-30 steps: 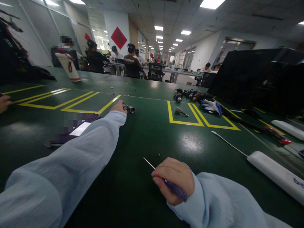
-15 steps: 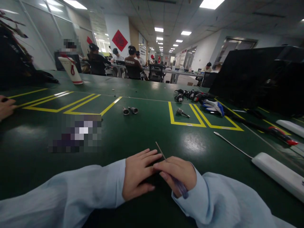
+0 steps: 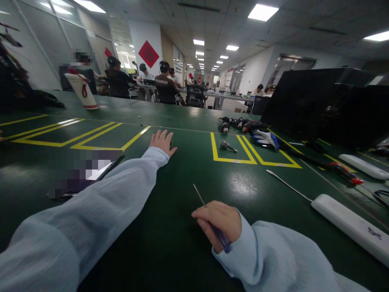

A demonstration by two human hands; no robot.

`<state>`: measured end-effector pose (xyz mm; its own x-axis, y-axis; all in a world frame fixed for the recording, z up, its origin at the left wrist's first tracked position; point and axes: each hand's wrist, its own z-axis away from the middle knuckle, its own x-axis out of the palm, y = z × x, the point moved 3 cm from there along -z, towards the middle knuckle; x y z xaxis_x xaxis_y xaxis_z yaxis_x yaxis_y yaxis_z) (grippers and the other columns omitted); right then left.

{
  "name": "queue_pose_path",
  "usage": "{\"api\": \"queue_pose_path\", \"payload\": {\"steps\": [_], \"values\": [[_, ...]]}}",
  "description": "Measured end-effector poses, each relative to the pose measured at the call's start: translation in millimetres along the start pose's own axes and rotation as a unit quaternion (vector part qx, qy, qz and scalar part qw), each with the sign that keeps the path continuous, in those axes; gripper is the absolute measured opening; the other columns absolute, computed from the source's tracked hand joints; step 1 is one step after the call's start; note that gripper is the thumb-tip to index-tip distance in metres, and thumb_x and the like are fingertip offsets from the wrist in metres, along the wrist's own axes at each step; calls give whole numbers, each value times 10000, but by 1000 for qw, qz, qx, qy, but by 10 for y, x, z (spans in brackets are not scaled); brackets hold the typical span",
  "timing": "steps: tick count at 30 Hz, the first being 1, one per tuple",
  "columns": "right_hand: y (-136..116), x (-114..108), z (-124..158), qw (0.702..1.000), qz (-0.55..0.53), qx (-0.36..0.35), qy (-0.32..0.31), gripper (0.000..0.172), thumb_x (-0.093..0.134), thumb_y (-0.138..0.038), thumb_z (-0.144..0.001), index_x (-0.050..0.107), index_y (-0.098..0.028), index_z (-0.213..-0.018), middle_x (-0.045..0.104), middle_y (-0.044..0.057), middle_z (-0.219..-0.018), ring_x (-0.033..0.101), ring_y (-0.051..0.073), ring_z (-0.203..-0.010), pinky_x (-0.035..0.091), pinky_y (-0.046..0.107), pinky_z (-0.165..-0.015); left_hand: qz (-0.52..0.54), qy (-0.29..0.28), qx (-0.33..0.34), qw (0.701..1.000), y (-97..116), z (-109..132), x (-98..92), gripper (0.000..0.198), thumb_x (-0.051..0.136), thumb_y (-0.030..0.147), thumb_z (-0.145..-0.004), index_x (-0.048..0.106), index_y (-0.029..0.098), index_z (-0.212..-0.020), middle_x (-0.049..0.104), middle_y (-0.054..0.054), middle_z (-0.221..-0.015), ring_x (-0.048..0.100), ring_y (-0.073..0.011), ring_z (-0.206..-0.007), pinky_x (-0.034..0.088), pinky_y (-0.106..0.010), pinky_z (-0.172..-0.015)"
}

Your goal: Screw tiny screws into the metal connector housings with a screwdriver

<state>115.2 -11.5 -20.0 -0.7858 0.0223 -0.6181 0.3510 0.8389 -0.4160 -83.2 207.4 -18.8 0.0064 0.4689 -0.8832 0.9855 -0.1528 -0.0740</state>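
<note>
My right hand (image 3: 220,223) is closed around a screwdriver (image 3: 223,242) with a clear purple handle; its thin metal shaft points up and away over the green table (image 3: 182,194). Stretched far forward, my left hand (image 3: 161,142) is open, fingers spread, over the spot where two small metal hole-saw-like cups stood. The hand hides them, apart from a dark bit at its right side. Another metal piece with a shank (image 3: 228,147) lies inside a yellow taped box (image 3: 235,161) on the right.
Left of my arm lies a flat dark device (image 3: 103,170), partly blurred out. A white cup (image 3: 83,91) stands at the back left. On the right are power tools (image 3: 234,123), blue-white gloves (image 3: 265,140), a white cable (image 3: 288,184) and a white power strip (image 3: 349,227). People sit farther back.
My left hand has left the right hand's side and reached forward to the metal cups, covering them. The right hand still holds the screwdriver in nearly the same place. The view has shifted slightly.
</note>
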Motion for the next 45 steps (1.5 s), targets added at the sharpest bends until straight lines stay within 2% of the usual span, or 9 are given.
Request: {"api": "queue_pose_path", "payload": {"steps": [5,13,18,24,28,32,35,40,45], "values": [[-6,21,-11,1000,-18,-13,15,162,473,-127,-757,587,-132,-873,654,45,-735,577,97,-631,466,209,-633,-47,-97,-4,994,-25,-98,111,515,389,420,-775,425,115,-1189,530,-165,-1135,482,-311,-1049,352,-444,-876],[4,5,-27,1000,-11,-3,1,165,461,-137,-770,581,-149,-883,657,47,-746,586,109,-651,474,229,-649,-98,-117,49,987,62,-128,60,315,407,245,-802,562,92,-1031,577,-169,-1038,545,-264,-975,230,-424,-976],[-2,-34,-47,1000,3,13,9,171,467,-123,-764,587,-156,-881,663,45,-755,595,110,-673,479,223,-661,-105,-64,167,978,252,9,-63,278,462,285,-787,599,142,-982,597,-121,-952,551,-240,-945,230,-415,-980],[24,-114,-29,995,-28,70,67,153,489,-137,-758,613,-168,-843,670,33,-740,603,114,-669,476,243,-665,8,15,310,951,764,564,-272,264,503,360,-765,605,169,-916,587,-77,-824,561,-193,-806,321,-408,-918],[233,-127,14,943,-206,230,124,173,519,-292,-777,637,-166,-761,668,46,-685,612,145,-646,489,293,-646,81,17,356,931,933,944,-447,260,511,399,-740,583,160,-813,548,-66,-774,530,-191,-730,419,-340,-720],[517,-86,46,810,-455,346,132,335,490,-452,-775,645,-157,-737,658,31,-615,601,126,-568,481,277,-595,173,-30,350,920,869,1111,-534,328,532,470,-685,486,146,-695,503,-41,-697,478,-146,-604,389,-259,-548],[637,-71,45,750,-542,365,102,279,556,-419,-730,626,-151,-761,661,17,-580,593,111,-518,455,243,-544,246,-67,333,908,817,1130,-537,358,559,489,-652,430,159,-702,476,0,-641,451,-116,-556,358,-224,-500],[581,-31,25,739,-578,341,59,234,652,-357,-635,528,-167,-692,666,11,-559,598,130,-490,437,248,-500,314,-97,314,891,814,1092,-525,293,601,400,-652,433,163,-687,490,16,-620,453,-94,-535,352,-203,-486],[418,32,51,799,-508,312,78,238,641,-370,-665,521,-167,-702,657,14,-610,607,131,-561,477,280,-565,343,-85,340,872,808,1103,-530,98,501,215,-725,459,157,-658,513,8,-605,472,-83,-539,375,-190,-512]]}}
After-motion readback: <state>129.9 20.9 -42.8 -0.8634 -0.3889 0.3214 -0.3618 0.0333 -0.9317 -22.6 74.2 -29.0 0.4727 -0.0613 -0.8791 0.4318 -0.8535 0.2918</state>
